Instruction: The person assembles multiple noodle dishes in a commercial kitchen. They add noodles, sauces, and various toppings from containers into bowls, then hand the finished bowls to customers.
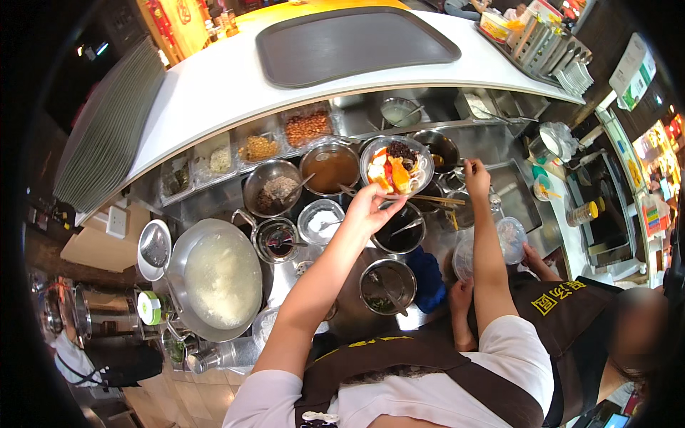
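Observation:
My left hand [376, 208] grips the near rim and underside of a clear bowl [366, 176] and holds it up over the counter. White noodles [422, 175], a dark crumbly topping [404, 152] and red, white and orange pieces fill the bowl. To its right, my right hand [477, 178] has its fingers pinched together beside a dark steel pot [447, 145]. Something thin, perhaps a utensil handle, runs from the fingers toward the pot; I cannot make it out. Below the bowl are chopsticks [442, 200] and a pot of dark liquid [387, 236].
A wide pan of cloudy liquid [222, 274] stands left. Topping trays [258, 148] and a pot of brown sauce [330, 168] line the back, below a white ledge with a grey tray [357, 50]. At right, a co-worker's hands [534, 258] are near clear plastic bowls [511, 240].

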A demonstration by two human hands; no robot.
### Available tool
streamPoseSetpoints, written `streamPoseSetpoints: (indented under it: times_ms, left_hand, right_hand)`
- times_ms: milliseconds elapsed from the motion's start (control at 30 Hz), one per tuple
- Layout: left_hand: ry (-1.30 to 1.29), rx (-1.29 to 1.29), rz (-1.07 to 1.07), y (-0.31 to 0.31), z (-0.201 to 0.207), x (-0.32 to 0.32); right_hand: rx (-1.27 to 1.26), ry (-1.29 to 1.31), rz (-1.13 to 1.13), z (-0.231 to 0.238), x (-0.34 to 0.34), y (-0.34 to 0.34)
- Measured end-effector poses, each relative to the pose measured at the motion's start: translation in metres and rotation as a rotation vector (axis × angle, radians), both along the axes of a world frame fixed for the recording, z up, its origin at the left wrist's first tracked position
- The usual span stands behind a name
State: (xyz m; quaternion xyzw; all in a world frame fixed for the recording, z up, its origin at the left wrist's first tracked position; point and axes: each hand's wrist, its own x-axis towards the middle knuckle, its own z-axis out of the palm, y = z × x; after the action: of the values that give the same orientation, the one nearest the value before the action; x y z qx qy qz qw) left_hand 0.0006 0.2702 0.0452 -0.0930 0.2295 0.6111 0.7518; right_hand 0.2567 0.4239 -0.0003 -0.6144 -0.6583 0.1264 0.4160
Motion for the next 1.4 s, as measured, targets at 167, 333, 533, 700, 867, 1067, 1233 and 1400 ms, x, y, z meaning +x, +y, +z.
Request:
streamPoseSetpoints:
  times_ms: [167, 333, 533, 700, 867, 1067, 1233, 1400]
  left_hand:
    - [0.026, 0.106, 0.087, -0.059, 0.02, -0.036]
    - [-0.027, 0.129, 0.183, -0.114, 0.019, -0.09]
    - [0.051, 0.021, 0.368, -0.175, 0.036, -0.155]
    - [0.127, -0.047, 0.588, -0.209, 0.028, -0.206]
    - [0.086, -0.115, 0.668, -0.242, 0.029, -0.258]
    - [0.029, -0.124, 0.74, -0.259, -0.01, -0.32]
    - [0.08, -0.075, 0.736, -0.257, -0.025, -0.365]
    - [0.152, -0.148, 0.867, -0.238, -0.043, -0.393]
  right_hand:
    - [-0.072, 0.004, -0.026, -0.028, -0.022, -0.014]
    - [-0.038, -0.55, -0.176, 0.003, -0.07, -0.04]
    - [0.143, -0.682, 0.112, 0.051, -0.209, -0.03]
    - [-0.267, -1.032, 0.3, 0.04, -0.31, 0.004]
    - [-0.456, -1.159, 0.472, 0.005, -0.332, 0.039]
    - [-0.096, -1.151, 0.256, 0.045, -0.349, 0.018]
    - [0.209, -0.776, 0.139, 0.109, -0.382, -0.099]
    - [0.233, -0.709, 0.614, 0.112, -0.518, -0.153]
